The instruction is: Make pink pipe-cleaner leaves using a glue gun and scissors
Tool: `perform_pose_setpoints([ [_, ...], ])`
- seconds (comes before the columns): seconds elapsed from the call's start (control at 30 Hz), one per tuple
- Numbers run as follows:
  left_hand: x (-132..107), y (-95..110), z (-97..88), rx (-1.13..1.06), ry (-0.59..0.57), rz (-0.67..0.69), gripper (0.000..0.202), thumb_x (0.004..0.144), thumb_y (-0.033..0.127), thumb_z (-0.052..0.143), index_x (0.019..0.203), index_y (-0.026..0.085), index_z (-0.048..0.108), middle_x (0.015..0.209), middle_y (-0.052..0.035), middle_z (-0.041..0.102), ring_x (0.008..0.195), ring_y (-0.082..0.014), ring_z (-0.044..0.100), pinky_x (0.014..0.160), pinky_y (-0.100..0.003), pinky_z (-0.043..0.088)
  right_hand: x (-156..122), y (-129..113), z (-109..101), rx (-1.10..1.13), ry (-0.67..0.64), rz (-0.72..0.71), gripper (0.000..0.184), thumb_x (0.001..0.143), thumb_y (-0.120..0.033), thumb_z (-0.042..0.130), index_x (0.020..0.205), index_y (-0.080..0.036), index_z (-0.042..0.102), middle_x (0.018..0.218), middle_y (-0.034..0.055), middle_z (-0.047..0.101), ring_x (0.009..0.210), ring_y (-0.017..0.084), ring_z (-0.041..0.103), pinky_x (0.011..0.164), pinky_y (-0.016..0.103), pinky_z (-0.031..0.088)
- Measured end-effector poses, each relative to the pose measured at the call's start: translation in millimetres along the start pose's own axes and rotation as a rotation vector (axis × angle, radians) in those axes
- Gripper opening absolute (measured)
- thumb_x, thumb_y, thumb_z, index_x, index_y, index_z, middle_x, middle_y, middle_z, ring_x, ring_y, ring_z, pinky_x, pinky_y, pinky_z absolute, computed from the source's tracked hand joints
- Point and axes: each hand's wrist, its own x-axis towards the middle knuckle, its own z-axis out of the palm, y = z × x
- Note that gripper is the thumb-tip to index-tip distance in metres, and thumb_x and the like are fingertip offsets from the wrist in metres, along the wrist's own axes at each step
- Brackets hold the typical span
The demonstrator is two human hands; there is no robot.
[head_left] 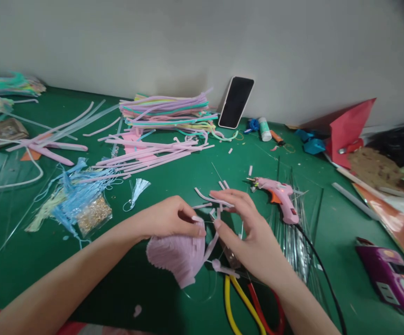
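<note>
My left hand (172,217) pinches the upper edge of a fan-shaped lilac piece made of rows of pipe cleaner (176,256). Just to its right is my right hand (245,228), with thumb and index finger apart. Short cut pink pipe cleaner bits (225,184) lie by its fingertips. A thin lilac strip (212,245) hangs between the two hands. Beneath my right wrist lie yellow-handled pliers (228,302) and red-handled scissors (258,300), both partly hidden. A pink hot glue gun (280,195) rests to the right, its small light glowing.
Pipe cleaner bundles (167,109) lie at the back beside a leaning phone (237,102). Blue tassels (71,186) and a bag of gold beads (93,214) are at left. Clear thin rods (296,251) lie under the glue gun's cord (324,274). A purple power strip (390,279) sits far right.
</note>
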Motion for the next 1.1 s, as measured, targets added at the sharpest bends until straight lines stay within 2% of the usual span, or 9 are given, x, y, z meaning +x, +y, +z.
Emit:
perform_pose_setpoints([
  [0.17, 2.3, -1.6, 3.9, -0.022, 0.02, 0.03, 0.014, 0.069, 0.026, 0.063, 0.064, 0.015, 0.07, 0.054, 0.0047, 0.051, 0.057, -0.0101, 0.041, 0.053, -0.021, 0.03, -1.3, -15.7, 12.0, -0.373, 0.158, -0.334, 0.011, 0.082, -0.021, 0.064, 0.091, -0.024, 0.071, 0.109, 0.0088, 0.053, 0.106, 0.026, 0.045, 0.089, 0.046, 0.044],
  [0.23, 2.0, -1.0, 4.4, -0.049, 0.033, 0.005, 0.013, 0.068, 0.022, 0.062, 0.065, 0.015, 0.071, 0.056, 0.0041, 0.055, 0.059, -0.0107, 0.045, 0.055, -0.021, 0.033, -3.3, -19.1, 16.8, -0.433, 0.243, -0.398, 0.007, 0.082, -0.018, 0.065, 0.083, -0.022, 0.07, 0.1, 0.0085, 0.056, 0.099, 0.025, 0.046, 0.085, 0.044, 0.046],
  [0.33, 0.5, 0.1, 3.2, -0.084, 0.062, -0.019, 0.014, 0.069, 0.024, 0.063, 0.071, 0.015, 0.074, 0.06, 0.0028, 0.061, 0.061, -0.0113, 0.048, 0.057, -0.02, 0.035, -11.2, -19.4, 22.4, -0.467, 0.344, -0.434, 0.008, 0.079, -0.014, 0.067, 0.084, -0.02, 0.069, 0.093, 0.0074, 0.059, 0.094, 0.024, 0.048, 0.081, 0.041, 0.047],
  [0.57, -1.7, 0.0, 0.7, -0.108, 0.094, 0.003, 0.021, 0.074, 0.035, 0.067, 0.069, 0.016, 0.073, 0.061, 0.0023, 0.061, 0.061, -0.0105, 0.048, 0.056, -0.02, 0.035, -33.3, -4.2, 34.1, -0.575, 0.445, -0.429, 0.027, 0.074, -0.007, 0.072, 0.096, -0.021, 0.068, 0.084, 0.0055, 0.062, 0.089, 0.023, 0.051, 0.077, 0.041, 0.045],
  [0.7, -2.2, -0.5, 0.3, -0.183, 0.059, -0.017, 0.022, 0.071, 0.037, 0.071, 0.075, 0.016, 0.074, 0.066, 0.0005, 0.065, 0.064, -0.0124, 0.053, 0.06, -0.022, 0.039, -32.8, -1.4, 34.1, -0.554, 0.455, -0.428, 0.022, 0.075, -0.008, 0.071, 0.093, -0.019, 0.068, 0.084, 0.0065, 0.062, 0.089, 0.024, 0.051, 0.076, 0.042, 0.046],
  [0.8, -2.8, -1.2, -0.8, -0.242, 0.013, -0.023, 0.025, 0.072, 0.038, 0.072, 0.086, 0.018, 0.075, 0.08, -0.0028, 0.072, 0.076, -0.0163, 0.06, 0.068, -0.024, 0.043, -32.0, -2.1, 33.3, -0.494, 0.427, -0.412, 0.018, 0.076, -0.008, 0.07, 0.091, -0.019, 0.067, 0.087, 0.0076, 0.062, 0.091, 0.025, 0.051, 0.076, 0.042, 0.047],
  [0.93, -2.7, -2.6, -1.4, -0.197, 0.056, 0.011, 0.029, 0.077, 0.043, 0.067, 0.089, 0.019, 0.076, 0.091, -0.0045, 0.073, 0.088, -0.0194, 0.061, 0.077, -0.026, 0.044, -32.5, -2.4, 31.9, -0.414, 0.39, -0.386, 0.02, 0.078, -0.009, 0.066, 0.094, -0.02, 0.067, 0.092, 0.0075, 0.061, 0.093, 0.024, 0.051, 0.079, 0.044, 0.048],
  [1.03, -2.0, -2.9, -1.7, -0.157, 0.061, -0.002, 0.028, 0.075, 0.043, 0.068, 0.084, 0.018, 0.076, 0.083, -0.0043, 0.073, 0.081, -0.0187, 0.061, 0.072, -0.025, 0.044, -30.2, -1.8, 23.3, -0.31, 0.359, -0.294, 0.019, 0.079, -0.014, 0.064, 0.096, -0.022, 0.065, 0.099, 0.0073, 0.06, 0.098, 0.024, 0.053, 0.084, 0.044, 0.048],
  [1.1, -1.8, -2.5, -2.2, -0.159, 0.067, -0.012, 0.028, 0.074, 0.043, 0.069, 0.083, 0.017, 0.076, 0.082, -0.0044, 0.073, 0.079, -0.0184, 0.061, 0.07, -0.025, 0.044, -26.7, -1.2, 13.4, -0.182, 0.297, -0.135, 0.023, 0.082, -0.02, 0.061, 0.104, -0.023, 0.06, 0.105, 0.0076, 0.061, 0.101, 0.023, 0.056, 0.087, 0.044, 0.049],
])
